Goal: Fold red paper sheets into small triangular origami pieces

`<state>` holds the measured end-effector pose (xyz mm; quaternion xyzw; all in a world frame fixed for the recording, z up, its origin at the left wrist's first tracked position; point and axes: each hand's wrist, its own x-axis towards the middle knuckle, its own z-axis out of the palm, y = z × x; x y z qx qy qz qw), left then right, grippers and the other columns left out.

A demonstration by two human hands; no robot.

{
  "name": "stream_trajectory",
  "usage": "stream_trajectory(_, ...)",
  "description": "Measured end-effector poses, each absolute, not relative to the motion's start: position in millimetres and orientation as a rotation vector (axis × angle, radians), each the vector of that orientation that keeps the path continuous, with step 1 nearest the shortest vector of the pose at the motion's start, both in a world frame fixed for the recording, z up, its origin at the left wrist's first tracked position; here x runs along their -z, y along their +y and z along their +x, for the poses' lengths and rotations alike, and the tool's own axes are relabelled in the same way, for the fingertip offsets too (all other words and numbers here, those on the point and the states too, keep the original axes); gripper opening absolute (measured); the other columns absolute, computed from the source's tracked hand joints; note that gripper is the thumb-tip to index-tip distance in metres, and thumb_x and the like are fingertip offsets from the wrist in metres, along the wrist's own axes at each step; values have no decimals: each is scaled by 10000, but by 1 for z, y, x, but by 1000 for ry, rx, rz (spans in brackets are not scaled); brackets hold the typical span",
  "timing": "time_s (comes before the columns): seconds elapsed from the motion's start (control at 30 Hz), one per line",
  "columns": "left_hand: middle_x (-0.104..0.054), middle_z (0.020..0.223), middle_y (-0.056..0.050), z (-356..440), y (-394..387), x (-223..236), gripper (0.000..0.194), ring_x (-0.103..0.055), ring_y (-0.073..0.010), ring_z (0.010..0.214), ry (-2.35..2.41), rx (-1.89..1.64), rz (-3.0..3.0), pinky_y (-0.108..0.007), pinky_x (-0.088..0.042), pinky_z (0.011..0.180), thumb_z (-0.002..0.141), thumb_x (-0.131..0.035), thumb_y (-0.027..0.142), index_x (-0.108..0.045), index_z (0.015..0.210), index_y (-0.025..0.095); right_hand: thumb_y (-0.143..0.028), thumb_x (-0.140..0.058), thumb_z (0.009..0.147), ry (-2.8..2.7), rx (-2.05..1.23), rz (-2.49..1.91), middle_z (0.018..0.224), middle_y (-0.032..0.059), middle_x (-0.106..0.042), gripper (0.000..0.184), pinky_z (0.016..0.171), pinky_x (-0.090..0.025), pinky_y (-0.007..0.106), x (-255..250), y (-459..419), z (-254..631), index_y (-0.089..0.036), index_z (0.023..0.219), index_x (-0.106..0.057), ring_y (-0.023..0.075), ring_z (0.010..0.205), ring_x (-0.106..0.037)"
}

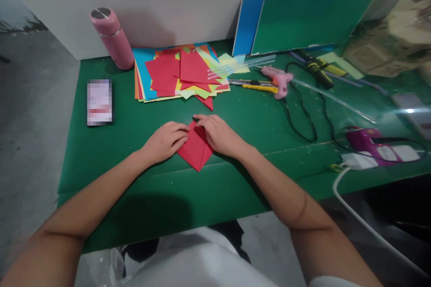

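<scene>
A folded piece of red paper point(196, 149) lies on the green table in front of me, one corner pointing towards me and a crease running down its right part. My left hand point(165, 141) grips its left edge with bent fingers. At the upper right, my right hand point(217, 132) is closed on the paper near its far corner, fingers curled over it. Parts of the paper's upper edges are hidden under the fingers. Just beyond my hands lies a pile of coloured paper point(164, 71) with red, blue, yellow and orange sheets.
A pink flask point(112, 38) and a blurred-out rectangular object point(99, 102) stand and lie at left. Right of the paper are clear glue sticks point(242, 66), a yellow cutter point(259, 86) and a pink glue gun point(279, 81) with its cord. A power strip point(360, 160) lies far right.
</scene>
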<state>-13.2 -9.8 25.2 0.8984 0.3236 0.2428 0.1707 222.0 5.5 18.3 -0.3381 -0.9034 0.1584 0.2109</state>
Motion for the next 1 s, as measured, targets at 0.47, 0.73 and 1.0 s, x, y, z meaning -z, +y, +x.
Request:
stream_trajectory(0.47,-642,1098,-87,-8,-12,-25,122,-559,-239,1049,1076,-570,2451,-412,-455,911,940,-505,190,-589,1029,183,-126,-508,880,-2006,-1074,-828,1282,109,-539,494,900,-520,398,-14,7,224,-269,1334,-375,181,998,-614)
stream_trajectory(0.73,-627,1024,-58,-13,-9,-24,126,-598,-185,1007,1161,-961,2204,-337,-487,891,936,-524,178,-637,985,204,-384,-504,953,-1858,-1355,-1072,710,-30,-599,426,607,-486,272,-28,9,232,-221,1346,-482,117,590,-563)
stream_trajectory(1.0,-667,880,-37,-17,-5,-30,349,-616,-170,830,1179,-1089,2048,-289,-492,710,816,-682,538,-625,764,197,-444,-683,818,-1563,-1560,-1111,624,-51,-610,365,399,-325,206,-26,12,234,-184,1074,-675,46,401,-436)
